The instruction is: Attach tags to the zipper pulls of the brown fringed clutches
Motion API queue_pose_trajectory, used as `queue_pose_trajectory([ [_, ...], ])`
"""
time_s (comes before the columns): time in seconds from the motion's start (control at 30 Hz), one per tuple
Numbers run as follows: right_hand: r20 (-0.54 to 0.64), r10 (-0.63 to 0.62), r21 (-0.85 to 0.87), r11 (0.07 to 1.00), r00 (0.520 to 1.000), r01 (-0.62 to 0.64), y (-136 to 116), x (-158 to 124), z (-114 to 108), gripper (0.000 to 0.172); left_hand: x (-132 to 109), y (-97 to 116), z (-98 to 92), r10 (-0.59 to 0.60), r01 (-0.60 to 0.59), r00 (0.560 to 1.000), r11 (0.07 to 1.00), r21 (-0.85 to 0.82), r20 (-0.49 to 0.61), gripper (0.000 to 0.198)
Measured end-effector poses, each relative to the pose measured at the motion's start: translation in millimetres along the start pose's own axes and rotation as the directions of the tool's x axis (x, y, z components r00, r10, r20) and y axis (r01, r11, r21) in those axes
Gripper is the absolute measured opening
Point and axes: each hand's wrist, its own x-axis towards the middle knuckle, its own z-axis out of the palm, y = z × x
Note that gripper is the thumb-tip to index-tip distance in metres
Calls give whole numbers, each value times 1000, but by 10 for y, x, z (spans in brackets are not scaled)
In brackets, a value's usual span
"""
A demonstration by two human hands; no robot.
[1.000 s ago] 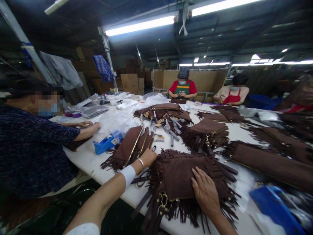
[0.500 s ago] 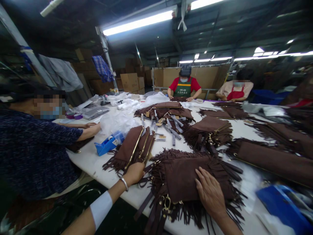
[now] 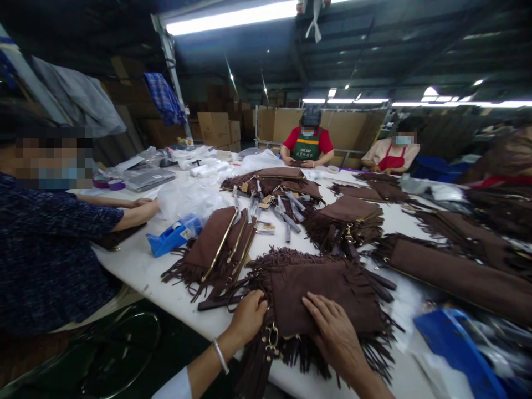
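Seemingly steadying the fringed brown handbag [image 3: 328, 281]: right hand [image 3: 337, 335] flat atop, left hand [image 3: 248, 317] curled, hold unclear; next move likely needs steady pressure

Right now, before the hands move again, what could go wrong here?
The left hand is close to the gold clasp, so fingers might snag on it.

Dark straps reach past the near edge of the white table; they could catch if the brown fringed bag under the right hand is shifted.

Its fringe could tangle with the neighbouring bags.
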Motion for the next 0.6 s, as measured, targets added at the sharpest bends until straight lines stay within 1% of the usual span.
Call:
queue_pose_trajectory([
  [0.07, -35, -7, 86, 996, 999, 10, 124, -15, 3, 56, -65, 126, 14, -24, 24, 999, 1000, -8, -27, 14],
  [0.13, -90, 41, 195, 981, 995, -23, 252, -68, -27, 47, -168, 288, -36, -24, 23, 998, 999, -31, -51, 13],
  [0.2, -115, 171, 312, 941, 979, -128, 356, -136, -64, 41, -269, 435, -91, 24, -29, 998, 996, -83, -59, 14],
  [0.23, -120, 255, 363, 911, 959, -197, 390, -167, -79, 39, -305, 481, -102, 57, -63, 997, 991, -116, -53, 16],
  [0.27, -119, 340, 402, 876, 933, -268, 409, -191, -91, 37, -325, 498, -96, 81, -87, 996, 986, -144, -46, 20],
  [0.3, -114, 408, 430, 842, 906, -325, 412, -204, -99, 37, -331, 485, -72, 80, -86, 996, 983, -164, -43, 25],
  [0.33, -101, 450, 448, 817, 887, -364, 397, -204, -108, 37, -326, 443, -33, 49, -56, 998, 983, -176, -46, 29],
  [0.37, -79, 465, 458, 803, 882, -382, 368, -190, -120, 37, -316, 378, 16, -4, -6, 999, 983, -182, -51, 34],
  [0.43, -16, 434, 469, 799, 901, -377, 284, -121, -163, 36, -305, 224, 115, -109, 93, 991, 976, -197, -75, 41],
  [0.47, 6, 413, 470, 802, 911, -367, 239, -69, -197, 36, -312, 158, 147, -134, 112, 986, 971, -209, -94, 43],
  [0.5, 9, 395, 466, 811, 919, -354, 197, -10, -241, 35, -329, 113, 159, -134, 104, 983, 969, -223, -125, 42],
  [0.53, -8, 383, 455, 824, 924, -338, 160, 53, -292, 35, -354, 97, 146, -114, 71, 978, 969, -236, -173, 40],
  [0.6, -74, 346, 412, 865, 935, -287, 95, 174, -399, 36, -416, 158, 61, -45, -33, 958, 963, -266, -282, 32],
])
